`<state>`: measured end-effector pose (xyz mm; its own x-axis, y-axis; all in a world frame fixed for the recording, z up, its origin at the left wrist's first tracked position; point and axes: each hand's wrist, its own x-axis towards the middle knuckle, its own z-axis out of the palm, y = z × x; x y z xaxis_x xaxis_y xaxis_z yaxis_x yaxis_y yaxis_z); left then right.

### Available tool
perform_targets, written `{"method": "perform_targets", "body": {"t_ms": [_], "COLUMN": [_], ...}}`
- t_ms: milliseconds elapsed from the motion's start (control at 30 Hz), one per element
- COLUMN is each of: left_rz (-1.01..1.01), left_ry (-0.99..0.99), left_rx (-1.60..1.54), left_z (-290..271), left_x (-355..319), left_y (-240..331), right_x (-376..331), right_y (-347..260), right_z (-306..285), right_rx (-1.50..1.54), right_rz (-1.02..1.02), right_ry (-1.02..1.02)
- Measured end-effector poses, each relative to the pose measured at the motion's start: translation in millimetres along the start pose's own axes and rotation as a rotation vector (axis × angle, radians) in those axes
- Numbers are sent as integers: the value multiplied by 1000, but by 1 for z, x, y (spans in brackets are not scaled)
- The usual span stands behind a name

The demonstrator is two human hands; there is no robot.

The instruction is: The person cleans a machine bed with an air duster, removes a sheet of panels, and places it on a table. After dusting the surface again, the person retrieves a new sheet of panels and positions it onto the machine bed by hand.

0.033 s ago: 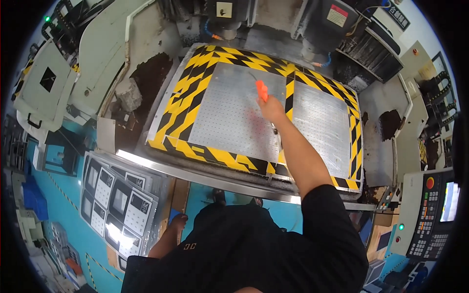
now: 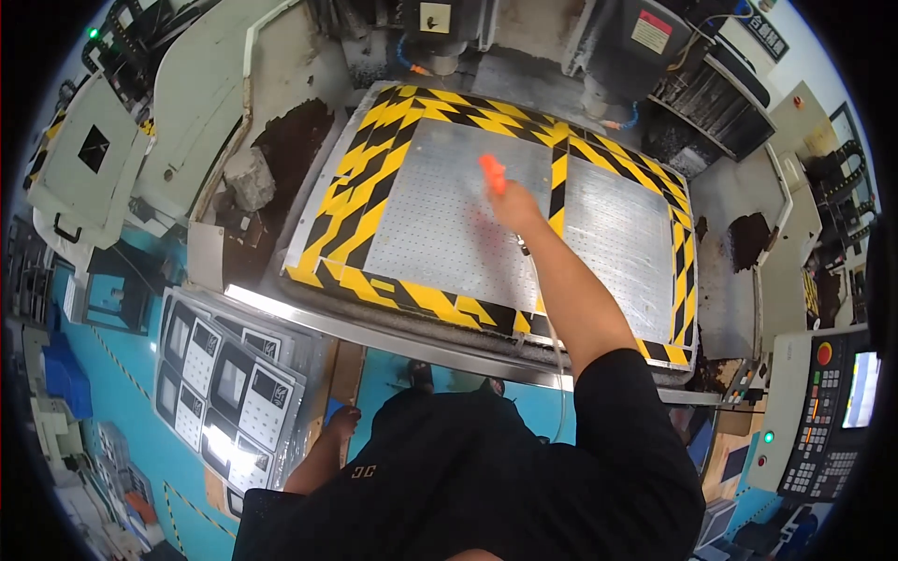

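Observation:
An orange air blow gun [image 2: 492, 175] is in my right hand [image 2: 514, 206], its fingers wrapped round the handle. The gun is held above the perforated metal plate [image 2: 440, 215] on the left side of the machine bed. A pale hose [image 2: 559, 360] hangs under my right forearm and past the bed's front edge. My left hand [image 2: 345, 422] is low at my left side, beside the stacked printed panels [image 2: 220, 374] and a small blue patch. Its fingers are too small to make out. Yellow and black striped tape [image 2: 374, 201] frames the left plate and a second plate [image 2: 617, 243] at the right.
Two dark machine heads hang over the bed's far side, with small blue coolant nozzles [image 2: 629, 117]. A metal rail [image 2: 374, 341] runs along the front edge. A grey block [image 2: 248, 178] lies at the left among dark residue. The control panel [image 2: 823, 421] stands at the right.
My right hand and the blow gun have shifted slightly left, and the gun looks blurred. More of the hose shows below my forearm. My left hand has hardly moved.

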<state>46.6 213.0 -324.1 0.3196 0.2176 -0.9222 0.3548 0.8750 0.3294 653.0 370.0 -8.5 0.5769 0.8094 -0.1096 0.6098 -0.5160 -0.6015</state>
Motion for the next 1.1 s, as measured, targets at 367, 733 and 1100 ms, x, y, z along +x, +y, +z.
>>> {"method": "perform_targets", "body": {"t_ms": [367, 733, 1100], "left_rz": [5, 592, 525], "left_ry": [57, 108, 76], "left_rx": [208, 1117, 1188], "left_z": [-26, 15, 52], "left_x": [5, 11, 11], "left_y": [-22, 50, 53], "right_x": [-63, -61, -206], "right_y": [-36, 80, -9], "right_z": [30, -46, -30], "right_rx": [-374, 432, -344], "right_rz": [-248, 312, -432], "right_ry": [-266, -167, -451]}}
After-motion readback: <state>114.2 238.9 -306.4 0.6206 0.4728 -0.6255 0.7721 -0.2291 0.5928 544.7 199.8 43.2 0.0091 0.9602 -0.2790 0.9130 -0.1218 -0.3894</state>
